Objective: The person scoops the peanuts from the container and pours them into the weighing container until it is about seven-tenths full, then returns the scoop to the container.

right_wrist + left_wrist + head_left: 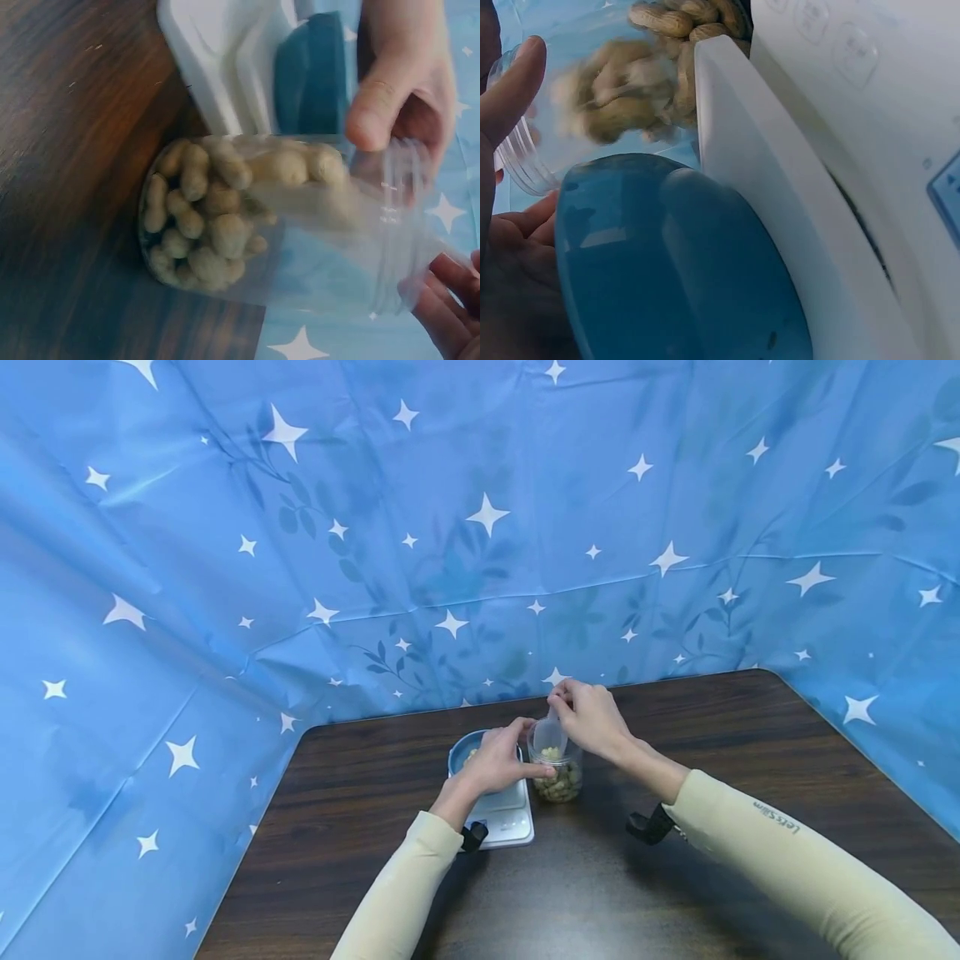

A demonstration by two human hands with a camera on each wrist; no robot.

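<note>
A clear jar [561, 787] partly filled with unshelled peanuts [210, 240] stands upright on the table. My left hand [498, 762] holds it near its mouth, thumb on the near side, reaching over a blue bowl [667, 270]. My right hand [592, 717] is above the jar and pinches the handle of a translucent scoop [550, 737]. The scoop's bowl is inside the jar's mouth, with peanuts on it. The blue bowl rests on a white kitchen scale [513, 828], left of the jar; a few pale pieces show in it, largely hidden by my left hand.
The dark wooden table [360, 810] extends to both sides and toward me. A blue curtain [420, 568] with white stars hangs right behind its far edge. Black straps with small devices [651, 825] sit at the wrists.
</note>
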